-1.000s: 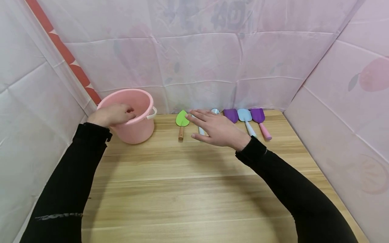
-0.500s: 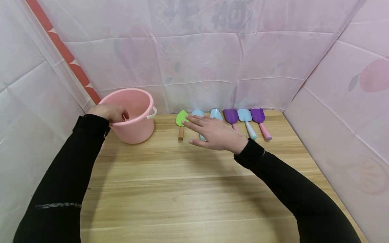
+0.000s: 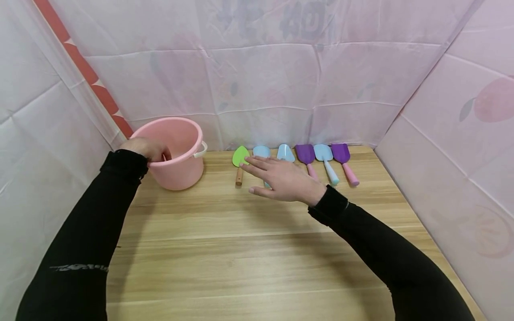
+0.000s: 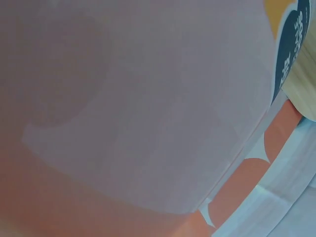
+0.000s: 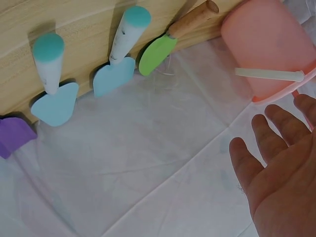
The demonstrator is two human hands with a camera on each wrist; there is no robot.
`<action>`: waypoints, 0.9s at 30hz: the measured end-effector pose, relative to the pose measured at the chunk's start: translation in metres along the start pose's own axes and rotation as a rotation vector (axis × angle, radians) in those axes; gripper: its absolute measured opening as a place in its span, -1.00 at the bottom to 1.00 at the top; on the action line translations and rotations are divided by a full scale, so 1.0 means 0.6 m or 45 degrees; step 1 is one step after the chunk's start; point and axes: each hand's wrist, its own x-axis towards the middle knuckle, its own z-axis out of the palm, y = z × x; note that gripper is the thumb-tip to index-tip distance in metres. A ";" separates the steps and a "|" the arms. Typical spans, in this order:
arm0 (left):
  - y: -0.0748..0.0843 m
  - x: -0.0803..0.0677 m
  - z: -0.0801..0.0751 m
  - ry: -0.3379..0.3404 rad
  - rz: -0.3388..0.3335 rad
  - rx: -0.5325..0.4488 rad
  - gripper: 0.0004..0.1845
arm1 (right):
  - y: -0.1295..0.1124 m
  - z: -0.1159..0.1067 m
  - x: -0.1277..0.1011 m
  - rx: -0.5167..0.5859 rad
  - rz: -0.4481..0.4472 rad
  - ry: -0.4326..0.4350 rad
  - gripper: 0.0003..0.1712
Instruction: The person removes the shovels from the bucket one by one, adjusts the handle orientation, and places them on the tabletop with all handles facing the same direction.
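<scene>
A pink bucket (image 3: 176,176) with a white handle stands at the back left. My left hand (image 3: 146,148) grips its near left rim, fingers bent over into it. Close up in the left wrist view, the bucket wall (image 4: 148,98) fills most of the picture. My right hand (image 3: 289,180) hovers palm down with fingers straight, holding nothing. Beyond it lies a row of small shovels: a green one (image 3: 240,156) with a wooden handle, light blue ones (image 3: 262,150) with white and teal handles, and purple ones (image 3: 341,153) with pink handles. The hand overlaps some handles.
The wooden table (image 3: 249,258) ends against a pale printed cloth wall (image 3: 257,80) right behind the shovels. Further cloth walls (image 3: 462,156) close off both sides. An orange scalloped strip (image 3: 80,60) runs down the back left corner.
My left hand has shifted from over the bucket's opening back to its near left rim. The right hand has drifted slightly down and left, uncovering more of the blue shovels.
</scene>
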 end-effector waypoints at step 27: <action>0.013 -0.020 -0.013 0.466 0.197 0.139 -0.77 | 0.015 0.005 -0.006 0.054 0.052 0.008 -0.10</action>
